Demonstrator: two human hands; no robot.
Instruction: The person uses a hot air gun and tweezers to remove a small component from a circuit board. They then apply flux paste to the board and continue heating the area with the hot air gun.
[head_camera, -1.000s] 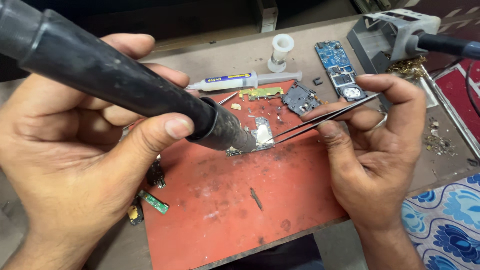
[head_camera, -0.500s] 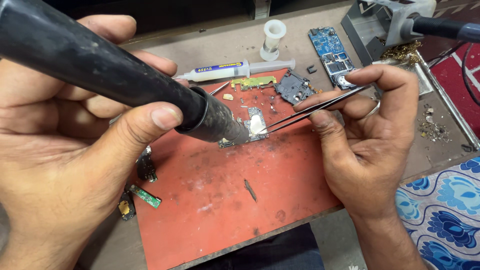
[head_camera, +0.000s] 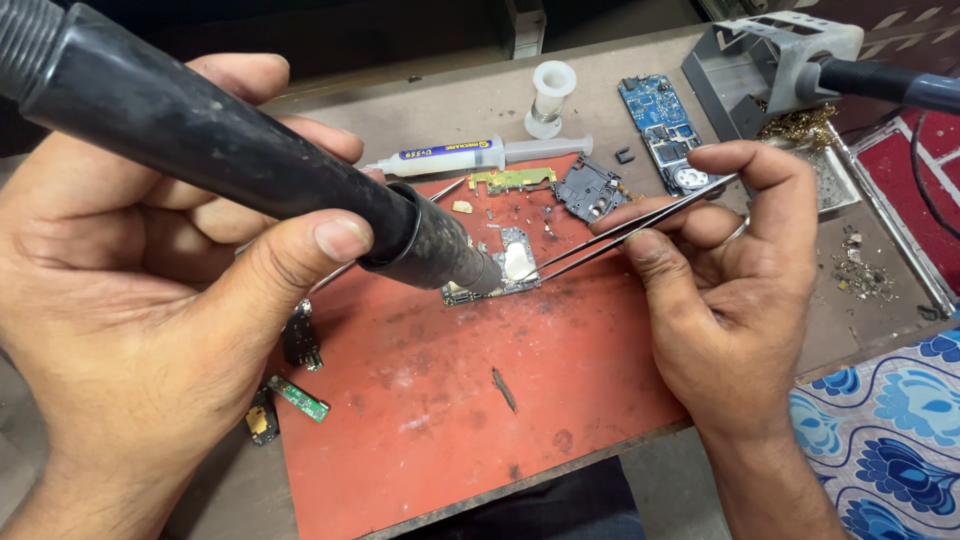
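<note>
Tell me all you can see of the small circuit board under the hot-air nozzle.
The small silver-and-green circuit board lies flat on the red work mat, near its upper middle. A shiny metal shield covers most of it; a gold connector strip shows at its lower left. The black hot-air nozzle hangs over its left edge; thin black tweezers reach its right side.

Sat on a worn brown workbench (head_camera: 420, 100), a red mat (head_camera: 480, 400); lay below its right edge, a blue floral cloth (head_camera: 890, 420); stayed dark behind it.
</note>
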